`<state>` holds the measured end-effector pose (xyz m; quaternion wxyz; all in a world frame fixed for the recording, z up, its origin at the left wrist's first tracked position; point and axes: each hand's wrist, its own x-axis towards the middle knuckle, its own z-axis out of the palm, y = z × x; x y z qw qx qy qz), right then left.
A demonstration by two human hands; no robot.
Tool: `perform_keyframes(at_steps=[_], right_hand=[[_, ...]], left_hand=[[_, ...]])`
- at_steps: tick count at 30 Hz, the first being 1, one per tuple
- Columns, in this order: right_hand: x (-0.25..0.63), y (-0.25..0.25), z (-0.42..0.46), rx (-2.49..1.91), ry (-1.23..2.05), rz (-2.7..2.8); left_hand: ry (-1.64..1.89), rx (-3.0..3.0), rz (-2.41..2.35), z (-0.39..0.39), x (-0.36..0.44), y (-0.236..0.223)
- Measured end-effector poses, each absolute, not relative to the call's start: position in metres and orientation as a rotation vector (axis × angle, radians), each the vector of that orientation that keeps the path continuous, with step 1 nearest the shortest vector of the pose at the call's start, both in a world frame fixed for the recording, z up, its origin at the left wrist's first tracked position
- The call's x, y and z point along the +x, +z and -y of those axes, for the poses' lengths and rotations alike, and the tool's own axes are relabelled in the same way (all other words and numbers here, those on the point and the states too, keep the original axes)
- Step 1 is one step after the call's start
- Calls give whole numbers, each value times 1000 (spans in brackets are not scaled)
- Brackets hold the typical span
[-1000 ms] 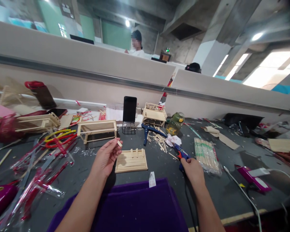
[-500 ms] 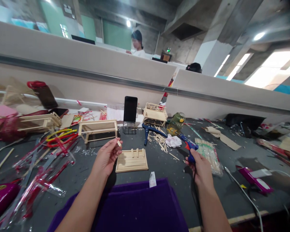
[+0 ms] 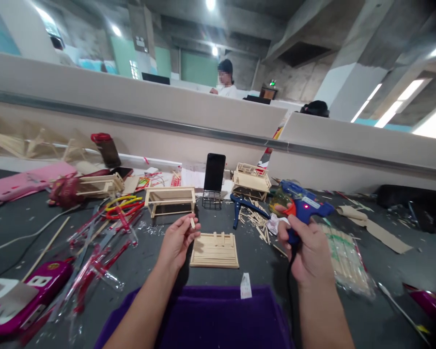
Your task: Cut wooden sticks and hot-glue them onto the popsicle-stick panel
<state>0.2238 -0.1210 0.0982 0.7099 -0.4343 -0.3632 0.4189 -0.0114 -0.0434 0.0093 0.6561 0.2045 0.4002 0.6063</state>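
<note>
My left hand (image 3: 179, 238) pinches a short wooden stick (image 3: 193, 223) between thumb and fingertips. Just right of it, a flat panel of wooden sticks (image 3: 214, 257) lies on the dark table, with short upright pieces along its far side. My right hand (image 3: 308, 247) is wrapped round the handle of a blue hot glue gun (image 3: 307, 206) with an orange trigger and a lit red light. The glue gun is raised above the table, its nozzle pointing left and away. Its black cord (image 3: 289, 295) hangs down beneath my hand.
A folded purple cloth (image 3: 203, 320) lies nearest me. Small wooden frames (image 3: 170, 191) and a stick-built model (image 3: 252, 182) stand at the back around a phone (image 3: 214, 172) on a wire stand. Blue cutters (image 3: 237, 211) lie by scattered sticks; red plastic-wrapped clamps (image 3: 94, 266) are left, bagged sticks (image 3: 345, 257) right.
My right hand has lifted the glue gun and turned it so its nozzle points left. My left hand still pinches the short stick. The whole view has shifted, moving the scene rightward.
</note>
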Motion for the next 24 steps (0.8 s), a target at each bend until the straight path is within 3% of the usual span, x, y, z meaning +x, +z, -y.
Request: perform_keyframes(at_steps=[10, 24], right_hand=[[201, 43, 100, -1006, 1067, 696], [188, 38, 103, -1032, 1063, 699]], left_hand=[[1397, 420, -915, 46, -8, 12], [1343, 475, -959, 46, -12, 9]])
